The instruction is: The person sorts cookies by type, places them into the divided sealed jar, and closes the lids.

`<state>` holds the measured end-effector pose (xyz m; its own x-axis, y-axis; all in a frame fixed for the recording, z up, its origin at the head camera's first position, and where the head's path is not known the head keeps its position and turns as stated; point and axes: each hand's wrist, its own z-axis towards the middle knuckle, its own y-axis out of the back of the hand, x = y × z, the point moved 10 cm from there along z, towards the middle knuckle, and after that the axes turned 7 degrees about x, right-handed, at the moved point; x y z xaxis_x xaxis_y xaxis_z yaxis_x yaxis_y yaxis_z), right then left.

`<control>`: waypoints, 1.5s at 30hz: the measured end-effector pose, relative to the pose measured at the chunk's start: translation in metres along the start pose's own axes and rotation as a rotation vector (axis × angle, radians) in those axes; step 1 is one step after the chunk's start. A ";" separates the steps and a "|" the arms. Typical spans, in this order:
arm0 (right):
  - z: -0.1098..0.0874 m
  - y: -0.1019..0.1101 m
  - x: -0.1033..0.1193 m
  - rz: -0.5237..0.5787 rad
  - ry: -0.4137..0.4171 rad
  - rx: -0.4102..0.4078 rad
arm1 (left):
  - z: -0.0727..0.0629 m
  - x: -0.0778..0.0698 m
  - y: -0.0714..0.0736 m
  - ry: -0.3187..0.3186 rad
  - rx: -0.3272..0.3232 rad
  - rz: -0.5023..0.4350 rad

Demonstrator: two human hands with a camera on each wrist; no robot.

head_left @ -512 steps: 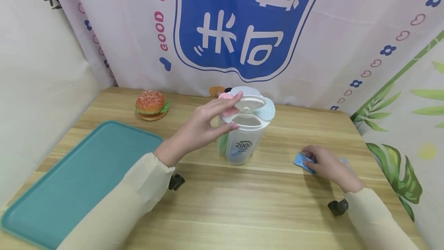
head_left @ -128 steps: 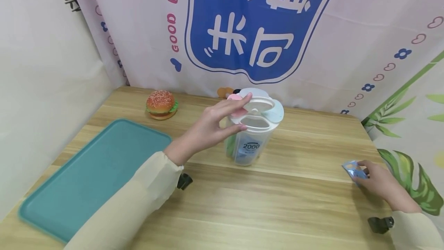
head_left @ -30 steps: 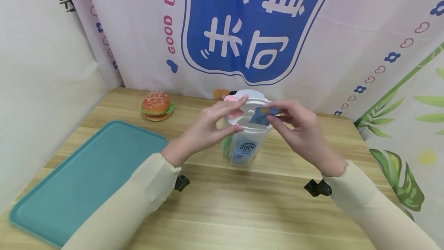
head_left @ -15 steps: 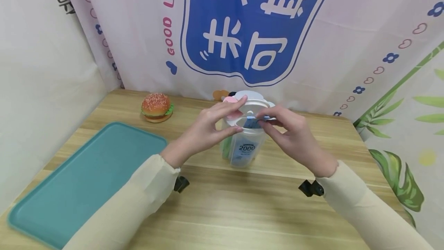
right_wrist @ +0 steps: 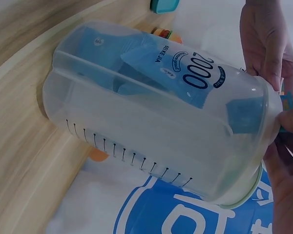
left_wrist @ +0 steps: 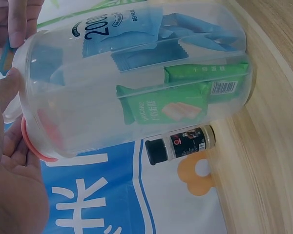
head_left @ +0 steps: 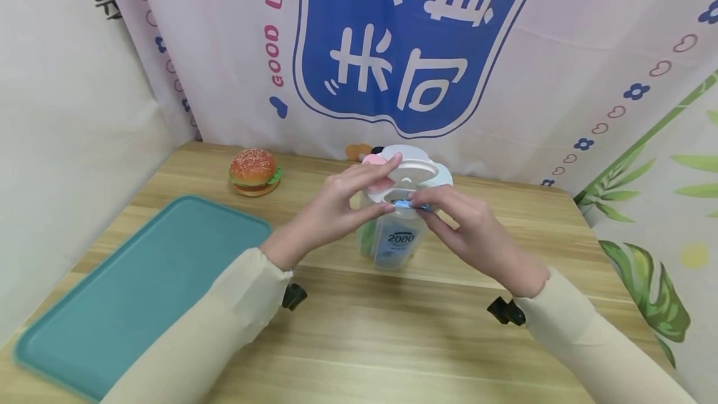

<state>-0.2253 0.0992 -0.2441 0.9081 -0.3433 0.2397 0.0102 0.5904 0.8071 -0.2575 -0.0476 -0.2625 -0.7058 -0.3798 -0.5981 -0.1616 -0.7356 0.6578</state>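
A clear storage container (head_left: 392, 251) marked "2000" stands upright on the table, one lid flap (head_left: 413, 171) raised. My left hand (head_left: 331, 211) grips its top, thumb at the near rim and fingers by the raised flap. My right hand (head_left: 471, 220) pinches a small blue packet (head_left: 402, 204) at the opening. Part of that packet shows below the rim in the right wrist view; fingers hide the rest. Inside, several blue packets (left_wrist: 151, 56) lie in one compartment and green cake packets (left_wrist: 163, 105) in another.
A teal tray (head_left: 151, 292) lies at the left. Behind it, near the table's back edge, sits a toy hamburger (head_left: 253, 171). A small black-capped seasoning bottle (left_wrist: 185, 142) stands behind the container. A printed cloth (head_left: 224, 48) hangs along the back.
My right hand brought a blue packet from the table's right side and lowered it into the opening. More blue packets show inside than 17 seconds ago. My left hand stayed on the lid.
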 end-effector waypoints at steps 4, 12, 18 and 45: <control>-0.003 -0.003 0.001 -0.070 0.019 0.016 | 0.000 0.001 -0.001 -0.002 0.000 0.000; -0.005 -0.007 0.004 -0.148 0.027 0.063 | 0.001 0.001 0.000 -0.002 -0.002 0.002; -0.005 -0.008 0.004 -0.143 0.029 0.060 | 0.000 0.001 0.000 -0.011 -0.002 0.009; 0.010 0.020 -0.072 0.397 -0.513 -0.124 | 0.000 0.005 0.000 0.029 0.004 -0.002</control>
<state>-0.2945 0.1290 -0.2398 0.5383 -0.3685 0.7579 -0.2089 0.8130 0.5436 -0.2608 -0.0496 -0.2660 -0.6849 -0.3950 -0.6123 -0.1655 -0.7340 0.6587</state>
